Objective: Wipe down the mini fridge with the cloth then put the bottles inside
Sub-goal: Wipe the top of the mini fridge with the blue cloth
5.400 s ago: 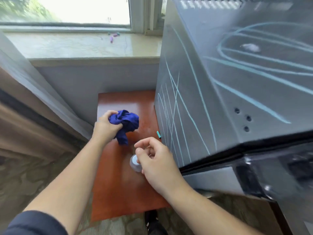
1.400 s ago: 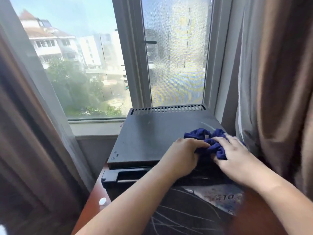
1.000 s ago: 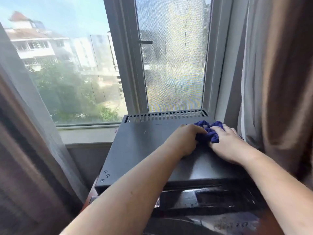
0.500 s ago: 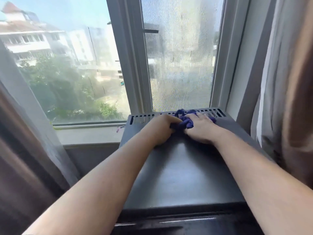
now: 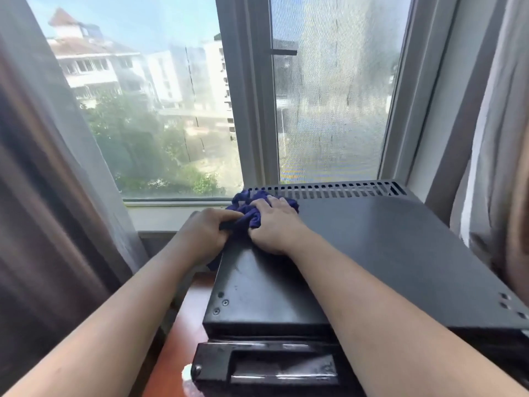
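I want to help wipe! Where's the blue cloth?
Head view: the blue cloth sits on the mini fridge, far left corner, held by left hand and right hand.

A sunlit window [image 5: 177, 110] stands at twelve o'clock; a brown curtain [image 5: 43, 196] hangs at nine o'clock, a paler curtain [image 5: 498, 167] at three, a reddish wooden surface [image 5: 183, 325] at seven.
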Demonstrator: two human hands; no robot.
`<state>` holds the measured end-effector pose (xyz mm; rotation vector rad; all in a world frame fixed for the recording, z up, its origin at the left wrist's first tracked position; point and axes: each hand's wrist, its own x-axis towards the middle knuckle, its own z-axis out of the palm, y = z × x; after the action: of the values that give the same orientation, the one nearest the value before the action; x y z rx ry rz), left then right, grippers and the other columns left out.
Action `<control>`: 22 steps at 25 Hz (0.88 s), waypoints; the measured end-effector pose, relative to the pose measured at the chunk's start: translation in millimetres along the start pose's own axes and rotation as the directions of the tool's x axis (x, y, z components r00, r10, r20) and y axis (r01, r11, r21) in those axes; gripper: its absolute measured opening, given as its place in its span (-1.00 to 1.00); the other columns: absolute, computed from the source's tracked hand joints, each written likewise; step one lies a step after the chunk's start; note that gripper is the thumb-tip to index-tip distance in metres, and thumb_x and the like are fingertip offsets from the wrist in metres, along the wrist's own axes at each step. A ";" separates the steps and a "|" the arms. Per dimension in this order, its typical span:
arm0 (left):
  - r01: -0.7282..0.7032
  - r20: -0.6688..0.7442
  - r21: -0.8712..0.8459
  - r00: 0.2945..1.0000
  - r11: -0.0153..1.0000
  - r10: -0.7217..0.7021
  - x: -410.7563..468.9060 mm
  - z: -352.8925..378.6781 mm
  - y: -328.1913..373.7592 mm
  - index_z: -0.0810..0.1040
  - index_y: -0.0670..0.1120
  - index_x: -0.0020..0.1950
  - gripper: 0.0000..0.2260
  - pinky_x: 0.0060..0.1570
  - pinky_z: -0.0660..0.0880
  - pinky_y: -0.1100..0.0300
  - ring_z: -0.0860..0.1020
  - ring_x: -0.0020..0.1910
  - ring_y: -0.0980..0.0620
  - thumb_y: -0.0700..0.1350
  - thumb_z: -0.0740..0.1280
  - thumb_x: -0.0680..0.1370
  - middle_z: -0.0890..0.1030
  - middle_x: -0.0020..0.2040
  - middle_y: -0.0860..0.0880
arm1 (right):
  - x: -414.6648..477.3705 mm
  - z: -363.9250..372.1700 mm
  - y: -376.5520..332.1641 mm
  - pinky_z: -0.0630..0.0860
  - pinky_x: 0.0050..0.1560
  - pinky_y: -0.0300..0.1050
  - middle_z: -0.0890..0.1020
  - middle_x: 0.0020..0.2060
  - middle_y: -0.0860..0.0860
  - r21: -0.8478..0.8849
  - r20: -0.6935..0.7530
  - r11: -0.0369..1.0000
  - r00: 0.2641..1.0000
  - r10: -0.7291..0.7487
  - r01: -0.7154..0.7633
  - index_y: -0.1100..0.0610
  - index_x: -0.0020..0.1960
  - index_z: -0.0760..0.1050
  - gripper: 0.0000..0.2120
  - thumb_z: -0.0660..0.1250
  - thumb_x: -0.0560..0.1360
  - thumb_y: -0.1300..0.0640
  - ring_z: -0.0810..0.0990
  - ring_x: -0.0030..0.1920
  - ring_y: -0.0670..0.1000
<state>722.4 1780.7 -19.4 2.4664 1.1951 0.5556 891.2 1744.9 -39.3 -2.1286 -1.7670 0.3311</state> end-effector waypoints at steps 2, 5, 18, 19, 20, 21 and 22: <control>0.012 0.016 -0.011 1.000 1.000 -0.012 -16.0 0.4 15.7 0.66 0.27 0.15 -0.60 0.12 0.57 0.09 0.66 0.05 0.03 -0.14 0.27 0.45 0.74 0.03 0.12 | -23.2 -3.0 9.7 0.04 0.61 0.13 0.20 0.60 0.12 0.006 -0.003 1.000 1.000 -0.005 0.005 -0.01 0.56 0.22 -0.39 0.17 0.53 -0.11 0.09 0.62 0.19; 0.021 0.082 -0.062 0.996 0.998 -0.015 -41.5 8.1 48.1 0.64 0.22 0.21 -0.63 0.18 0.54 0.12 0.63 0.07 0.06 -0.15 0.31 0.50 0.70 0.09 0.08 | -62.6 -9.7 24.9 0.06 0.61 0.14 0.21 0.60 0.12 -0.004 -0.026 1.000 0.999 0.022 -0.022 0.00 0.56 0.22 -0.37 0.16 0.52 -0.14 0.10 0.61 0.19; -0.148 0.168 -0.235 0.967 0.961 0.190 -104.1 121.1 253.4 0.41 -0.05 0.44 -0.62 0.34 0.30 0.03 0.41 0.41 -0.11 0.10 0.14 0.69 0.51 0.41 -0.12 | -242.8 -81.6 166.2 0.05 0.61 0.13 0.18 0.61 0.12 0.021 -0.180 0.935 0.919 0.351 -0.354 -0.03 0.58 0.18 -0.41 0.17 0.57 -0.06 0.06 0.63 0.20; -0.155 0.183 -0.223 0.963 0.962 0.198 -107.9 124.2 257.5 0.39 -0.07 0.46 -0.61 0.38 0.27 0.02 0.37 0.43 -0.12 0.09 0.12 0.70 0.47 0.44 -0.14 | -250.1 -81.6 166.4 0.04 0.62 0.12 0.18 0.61 0.14 0.033 -0.188 0.931 0.913 0.363 -0.364 -0.02 0.58 0.18 -0.42 0.17 0.58 -0.05 0.07 0.62 0.21; -0.165 0.197 -0.208 0.959 0.964 0.206 -111.4 125.8 258.9 0.37 -0.08 0.48 -0.60 0.40 0.24 0.01 0.34 0.45 -0.13 0.08 0.10 0.71 0.44 0.46 -0.15 | -256.3 -80.7 165.2 0.04 0.61 0.13 0.19 0.60 0.15 0.032 -0.202 0.927 0.906 0.371 -0.373 0.00 0.58 0.19 -0.42 0.17 0.58 -0.05 0.08 0.62 0.22; -0.179 0.206 -0.192 0.954 0.965 0.218 -116.4 126.1 257.9 0.36 -0.10 0.49 -0.60 0.41 0.22 0.02 0.33 0.46 -0.14 0.06 0.08 0.72 0.43 0.47 -0.16 | -261.5 -78.0 163.2 0.06 0.61 0.14 0.22 0.59 0.16 0.020 -0.214 0.925 0.902 0.374 -0.379 0.01 0.57 0.19 -0.41 0.16 0.56 -0.06 0.10 0.61 0.24; -0.199 0.209 -0.176 0.950 0.964 0.234 -120.5 125.0 256.1 0.35 -0.11 0.50 -0.60 0.42 0.21 0.03 0.32 0.46 -0.14 0.04 0.07 0.72 0.42 0.48 -0.17 | -265.0 -76.0 160.7 0.08 0.60 0.16 0.24 0.57 0.17 0.005 -0.221 0.924 0.900 0.375 -0.383 0.01 0.56 0.21 -0.39 0.15 0.53 -0.09 0.12 0.60 0.25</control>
<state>884.6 1517.6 -32.4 2.4644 0.7694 0.3901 1014.4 1450.7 -48.1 -2.4284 -1.2417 0.1505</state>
